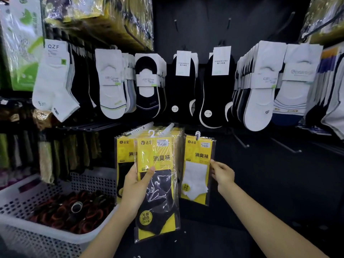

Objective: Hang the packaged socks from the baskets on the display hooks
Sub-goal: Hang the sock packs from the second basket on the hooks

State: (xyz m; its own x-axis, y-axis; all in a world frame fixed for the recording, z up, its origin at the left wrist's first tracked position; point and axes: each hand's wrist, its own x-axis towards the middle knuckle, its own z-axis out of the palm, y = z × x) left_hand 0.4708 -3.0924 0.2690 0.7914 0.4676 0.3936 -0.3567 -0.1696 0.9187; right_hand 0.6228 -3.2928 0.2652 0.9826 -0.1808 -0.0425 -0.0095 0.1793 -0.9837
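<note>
Held upright at centre: black pack (158,185) in a clear sleeve, its white hanger just in front of a stack (123,155) of like yellow packs hanging behind. Gripped by the left hand (135,185), thumb across the front, fingers behind. Just right, hanging from a hook: white pack (196,172). Met at its right edge by the right hand (222,173), fingers bent; pinching or merely touching, cannot tell. Farther right, bare hooks (241,140). Above, on the far wall, carded socks (109,84) in rows. Near left, a white basket (55,235) of dark, red-rimmed goods.
</note>
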